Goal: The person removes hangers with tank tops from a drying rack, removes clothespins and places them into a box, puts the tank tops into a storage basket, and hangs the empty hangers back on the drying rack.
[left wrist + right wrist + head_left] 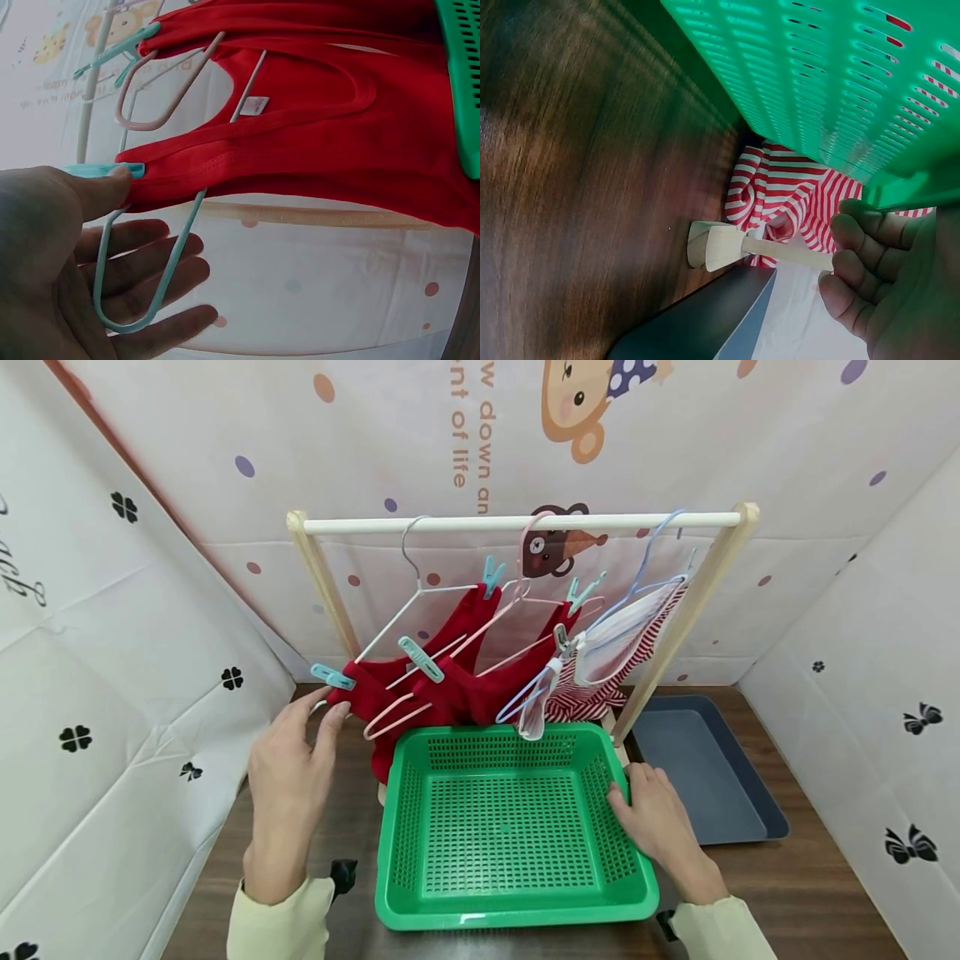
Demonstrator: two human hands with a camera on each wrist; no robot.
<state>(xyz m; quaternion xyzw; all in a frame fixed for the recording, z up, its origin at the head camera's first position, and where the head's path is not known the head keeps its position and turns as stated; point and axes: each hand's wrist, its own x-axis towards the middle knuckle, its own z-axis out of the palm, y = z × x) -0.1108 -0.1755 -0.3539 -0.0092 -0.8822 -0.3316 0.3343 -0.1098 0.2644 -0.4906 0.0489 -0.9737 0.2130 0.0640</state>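
With our left hand (292, 768), fingers apart, at the blue clip (333, 676) and right hand (658, 817) gripping the green basket (517, 920), we should steady the white hanger (388, 625).

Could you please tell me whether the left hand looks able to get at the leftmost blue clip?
Yes, it seems so: the left hand is close by the blue clip, and the white hanger, though it crosses the lower fingers in the left wrist view, appears to leave the thumb's way free.
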